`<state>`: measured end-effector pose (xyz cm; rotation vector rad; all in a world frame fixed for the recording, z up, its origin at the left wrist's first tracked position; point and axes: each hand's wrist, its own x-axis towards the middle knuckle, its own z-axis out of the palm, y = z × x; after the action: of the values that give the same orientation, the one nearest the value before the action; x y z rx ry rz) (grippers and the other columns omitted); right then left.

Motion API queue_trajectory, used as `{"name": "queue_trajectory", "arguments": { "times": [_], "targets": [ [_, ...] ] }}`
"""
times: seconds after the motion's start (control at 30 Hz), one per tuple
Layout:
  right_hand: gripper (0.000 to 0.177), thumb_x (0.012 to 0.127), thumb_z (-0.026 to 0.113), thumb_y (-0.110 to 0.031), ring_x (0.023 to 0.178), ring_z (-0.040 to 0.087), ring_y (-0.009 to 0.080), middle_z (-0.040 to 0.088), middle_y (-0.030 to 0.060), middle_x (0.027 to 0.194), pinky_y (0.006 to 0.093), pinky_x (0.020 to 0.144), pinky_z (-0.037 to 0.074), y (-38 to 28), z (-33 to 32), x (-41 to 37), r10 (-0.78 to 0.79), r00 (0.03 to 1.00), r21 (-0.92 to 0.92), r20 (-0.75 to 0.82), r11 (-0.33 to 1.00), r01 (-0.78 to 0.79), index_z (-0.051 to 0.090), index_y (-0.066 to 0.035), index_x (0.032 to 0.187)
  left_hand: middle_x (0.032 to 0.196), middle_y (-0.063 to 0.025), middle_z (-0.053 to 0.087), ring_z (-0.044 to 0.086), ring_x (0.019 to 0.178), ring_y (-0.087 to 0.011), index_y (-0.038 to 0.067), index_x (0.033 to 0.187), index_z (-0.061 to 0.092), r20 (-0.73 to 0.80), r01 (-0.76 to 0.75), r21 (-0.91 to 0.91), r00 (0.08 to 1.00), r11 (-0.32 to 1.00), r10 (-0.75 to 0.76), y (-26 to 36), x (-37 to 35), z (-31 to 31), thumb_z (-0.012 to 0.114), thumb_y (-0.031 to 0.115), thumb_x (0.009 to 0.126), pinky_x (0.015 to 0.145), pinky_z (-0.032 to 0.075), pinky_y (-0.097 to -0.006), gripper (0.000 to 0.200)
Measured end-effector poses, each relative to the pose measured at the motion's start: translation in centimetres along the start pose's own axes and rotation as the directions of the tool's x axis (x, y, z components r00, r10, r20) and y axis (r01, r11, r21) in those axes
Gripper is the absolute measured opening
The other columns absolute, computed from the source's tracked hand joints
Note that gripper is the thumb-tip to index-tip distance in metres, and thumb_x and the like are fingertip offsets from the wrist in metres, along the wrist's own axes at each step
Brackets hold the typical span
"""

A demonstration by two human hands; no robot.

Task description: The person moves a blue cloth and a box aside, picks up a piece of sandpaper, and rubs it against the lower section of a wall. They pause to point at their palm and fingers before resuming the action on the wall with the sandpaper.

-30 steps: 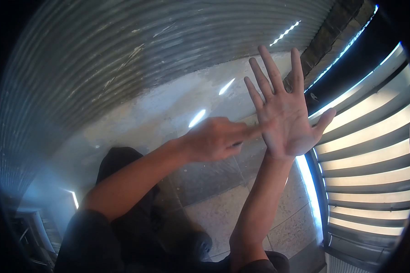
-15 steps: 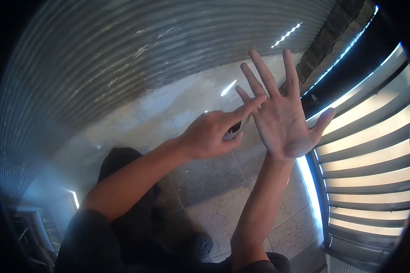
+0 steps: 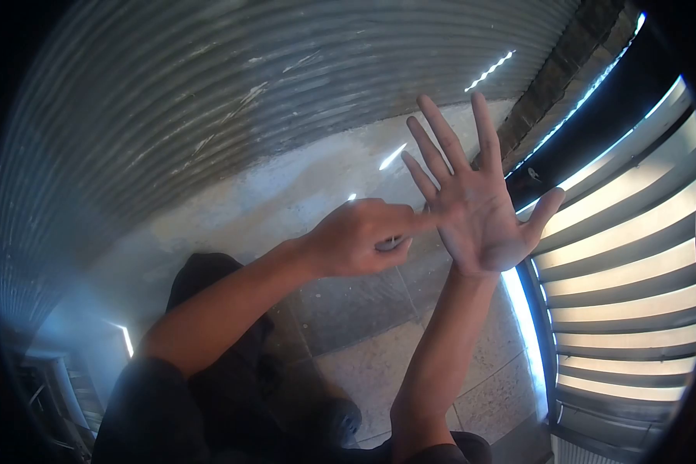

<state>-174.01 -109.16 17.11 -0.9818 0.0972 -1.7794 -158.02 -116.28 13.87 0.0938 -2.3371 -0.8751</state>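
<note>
My right hand point(image 3: 483, 220) is raised palm toward me, fingers spread upward and thumb out to the right, with nothing in it. From the left comes my left hand point(image 3: 363, 236), its back toward me and its index finger stretched out. That blurred fingertip overlaps the edge of the right palm below the little finger. The other left fingers are curled in, and the thumb lies under them. A small pale and dark patch shows between thumb and fingers; I cannot tell what it is.
Corrugated metal sheeting point(image 3: 209, 100) curves across the back above a pale concrete strip point(image 3: 286, 182). Below the hands lie floor tiles point(image 3: 371, 356). A slatted, backlit metal panel point(image 3: 626, 309) stands close on the right. My dark-clothed leg point(image 3: 209, 286) shows at lower left.
My left index finger has moved down from the base of the right hand's fingers to the palm's edge. The right hand stays spread, with a slight shift.
</note>
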Motion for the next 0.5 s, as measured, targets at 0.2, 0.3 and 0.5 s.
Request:
{"name": "queue_trajectory", "arguments": {
  "times": [0.2,0.3,0.5],
  "targets": [
    [0.122,0.077,0.024,-0.095,0.151,0.005,0.0493,-0.002,0.0304,0.164,0.0621,0.121,0.011,0.2,0.0,-0.1,-0.002,1.0,0.011,0.005,1.0,0.002,-0.005,-0.012,0.161,0.081,-0.0064,0.069,0.068,0.071,-0.0164,0.01,0.134,0.064,-0.066,0.093,-0.168,0.992,0.981,-0.106,0.7,-0.2,-0.2,0.07,-0.001,0.081,0.068,0.055,-0.0301,0.054],
    [0.122,0.077,0.023,-0.096,0.151,0.005,0.0488,-0.001,0.0307,0.164,0.0599,0.122,0.011,0.4,-0.1,0.0,-0.012,1.0,0.014,-0.016,1.0,0.012,-0.005,-0.012,0.161,0.086,-0.0059,0.071,0.071,0.077,-0.0158,0.011,0.13,0.067,0.004,-0.055,-0.144,0.998,0.988,0.056,-0.1,-0.4,-0.3,0.07,-0.002,0.081,0.072,0.057,-0.0287,0.05],
    [0.129,0.072,0.01,-0.1,0.152,-0.005,0.0469,-0.002,0.0344,0.162,0.0581,0.119,-0.009,0.9,0.4,0.1,-0.025,0.999,0.145,0.03,0.989,0.02,-0.008,-0.006,0.16,0.078,-0.0058,0.068,0.068,0.069,-0.0154,0.017,0.149,0.049,0.192,0.05,-0.157,0.981,0.986,-0.02,1.7,-0.6,-1.5,0.07,-0.002,0.081,0.067,0.056,-0.0309,0.073]
  ]
}}
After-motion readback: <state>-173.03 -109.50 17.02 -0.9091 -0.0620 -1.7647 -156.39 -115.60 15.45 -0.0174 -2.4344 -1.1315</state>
